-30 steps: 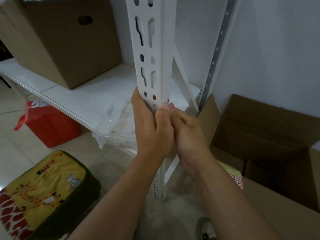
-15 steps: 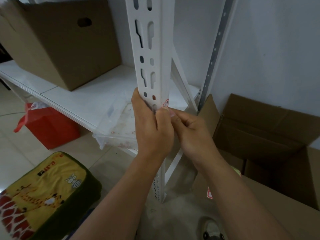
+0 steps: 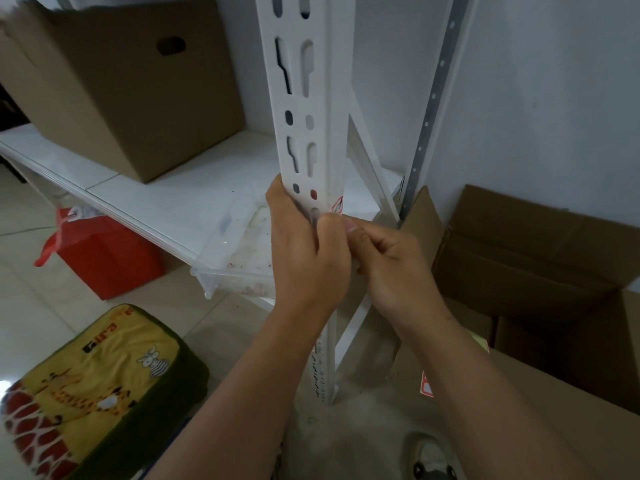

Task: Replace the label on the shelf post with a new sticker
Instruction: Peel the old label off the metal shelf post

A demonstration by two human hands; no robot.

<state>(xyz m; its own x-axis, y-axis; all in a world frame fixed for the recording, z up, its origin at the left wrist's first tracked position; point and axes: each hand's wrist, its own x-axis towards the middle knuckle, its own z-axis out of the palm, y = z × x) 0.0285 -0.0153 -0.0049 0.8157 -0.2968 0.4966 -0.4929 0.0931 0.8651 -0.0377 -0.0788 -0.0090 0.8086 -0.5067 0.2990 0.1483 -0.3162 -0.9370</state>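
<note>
A white slotted shelf post [image 3: 320, 98] rises through the middle of the view. A small white label with red print [image 3: 337, 206] sticks to its right edge, just above my fingers. My left hand [image 3: 304, 258] wraps around the post from the left, thumb pressed to its front face. My right hand [image 3: 391, 265] is at the post's right edge with thumb and forefinger pinched together right below the label; whether they hold its lower edge is hidden. A red-and-white sticker sheet [image 3: 426, 388] lies low on the right, partly behind my right forearm.
A large closed cardboard box [image 3: 131, 95] stands on the white shelf board [image 3: 194, 195]. A clear plastic tray [image 3: 239, 258] sits at the shelf's front. A red bag [image 3: 104, 258] and a yellow giraffe-print cushion [image 3: 93, 389] are on the floor left. Open cardboard boxes [image 3: 540, 258] stand right.
My right hand has slid slightly right and down along the post's edge, uncovering more of the label. The sticker sheet now shows lower by my forearm. My left hand keeps its hold.
</note>
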